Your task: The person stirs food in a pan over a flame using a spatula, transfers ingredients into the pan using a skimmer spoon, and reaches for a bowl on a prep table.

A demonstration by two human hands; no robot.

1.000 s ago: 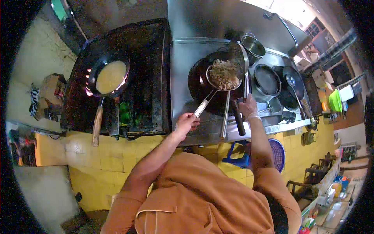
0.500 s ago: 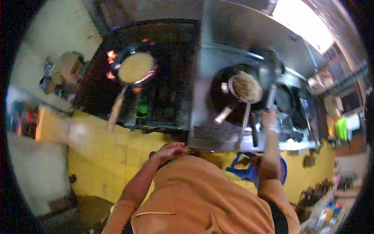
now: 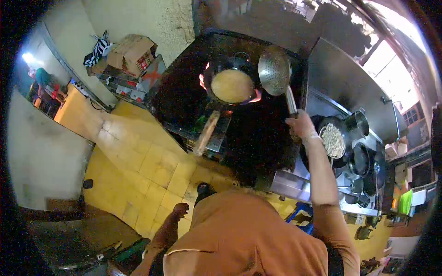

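My right hand (image 3: 302, 125) is closed round the handle of a perforated metal skimmer (image 3: 275, 71). The skimmer's round head hangs above the dark stove, just right of a wok (image 3: 210, 94) with pale yellow frothy contents (image 3: 232, 86). Flames show round that wok, and its wooden handle (image 3: 207, 133) points towards me. My left hand (image 3: 181, 210) hangs low beside my body above the yellow floor, its fingers loosely bent with nothing visible in them.
On the steel counter to the right stand a strainer of pale pieces (image 3: 332, 140), a pot (image 3: 357, 123) and dark pans (image 3: 360, 158). A cardboard box (image 3: 133, 53) sits left of the stove (image 3: 258, 142). A blue stool (image 3: 301, 216) is below the counter. Another person (image 3: 43, 83) is far left.
My view has turned left towards the stove. The skimmer in my right hand has moved from above the counter to beside the wok. My left hand has dropped away from my waist.
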